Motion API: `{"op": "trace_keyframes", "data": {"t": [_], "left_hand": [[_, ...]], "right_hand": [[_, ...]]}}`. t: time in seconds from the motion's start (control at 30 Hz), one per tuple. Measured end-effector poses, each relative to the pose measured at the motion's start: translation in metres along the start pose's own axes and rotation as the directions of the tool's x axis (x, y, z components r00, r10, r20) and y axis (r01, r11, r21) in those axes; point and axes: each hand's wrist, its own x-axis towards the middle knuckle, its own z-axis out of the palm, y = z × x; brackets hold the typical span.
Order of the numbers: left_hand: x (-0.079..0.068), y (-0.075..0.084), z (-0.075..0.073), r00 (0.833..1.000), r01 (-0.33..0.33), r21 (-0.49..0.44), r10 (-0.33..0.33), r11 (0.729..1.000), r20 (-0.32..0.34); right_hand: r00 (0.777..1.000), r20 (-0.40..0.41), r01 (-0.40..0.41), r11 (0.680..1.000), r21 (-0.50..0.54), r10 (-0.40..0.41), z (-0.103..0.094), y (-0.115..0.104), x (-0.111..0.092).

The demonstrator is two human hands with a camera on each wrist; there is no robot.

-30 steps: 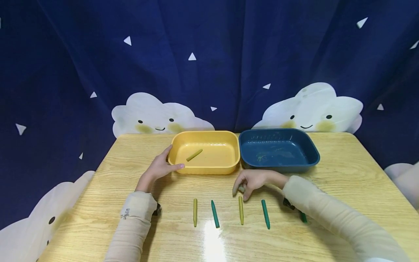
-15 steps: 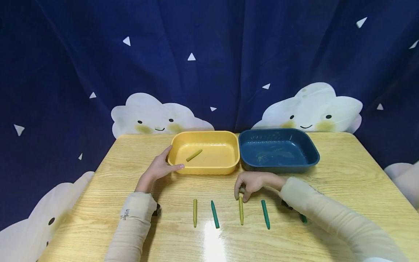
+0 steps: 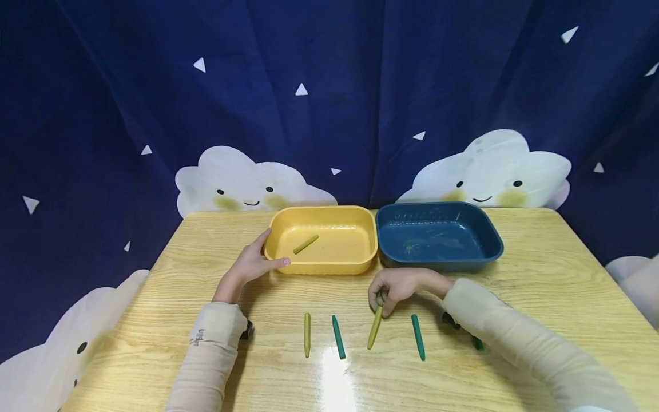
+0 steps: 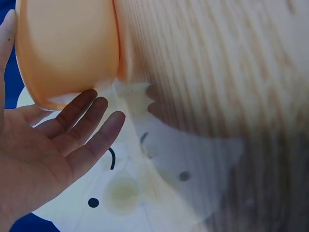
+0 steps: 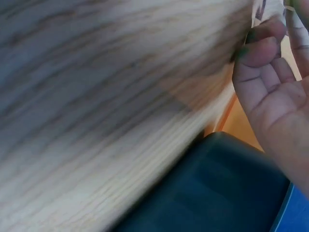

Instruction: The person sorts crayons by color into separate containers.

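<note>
My right hand (image 3: 393, 289) pinches the upper end of a yellow crayon (image 3: 374, 329) between thumb and fingers; the crayon slants toward the lower left. In the right wrist view, the curled fingers (image 5: 260, 48) show at the upper right, the crayon hardly visible. At the left end of a yellow plastic bin (image 3: 329, 267), my left hand (image 3: 252, 263) rests with fingers spread and its thumb along the front rim. The left wrist view shows these fingers (image 4: 82, 130) fairly straight against the bin's end. One yellow crayon (image 3: 306, 244) lies inside that bin.
A dark blue bin (image 3: 440, 265) stands right beside the yellow one. On the table lie another yellow crayon (image 3: 307, 335), a green crayon (image 3: 338, 337) and a second green crayon (image 3: 417, 337). A further green piece (image 3: 477, 343) is partly hidden by the right sleeve (image 3: 515, 332).
The right hand has lowered onto the yellow crayon and now pinches it. The crayon's lower tip has swung to the left. The left hand stays at the yellow bin.
</note>
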Motion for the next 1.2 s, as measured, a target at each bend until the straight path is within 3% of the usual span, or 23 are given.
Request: {"op": "trace_keyframes", "data": {"t": [0.67, 0.93, 1.2], "left_hand": [[-0.001, -0.001, 0.000, 1.000, -0.016, -0.020, 0.017, 1.000, 0.003], [0.001, 0.001, 0.000, 1.000, -0.024, -0.041, 0.023, 0.999, -0.009], [-0.001, 0.000, 0.001, 1.000, -0.014, -0.024, 0.014, 1.000, -0.008]], "right_hand": [[0.989, -0.086, 0.126, 0.992, 0.034, -0.122, -0.022, -0.024, -0.011], [0.957, -0.169, 0.242, 0.970, 0.013, -0.236, -0.038, -0.028, -0.012], [0.943, -0.272, 0.200, 0.980, 0.011, -0.190, -0.059, -0.048, -0.013]]}}
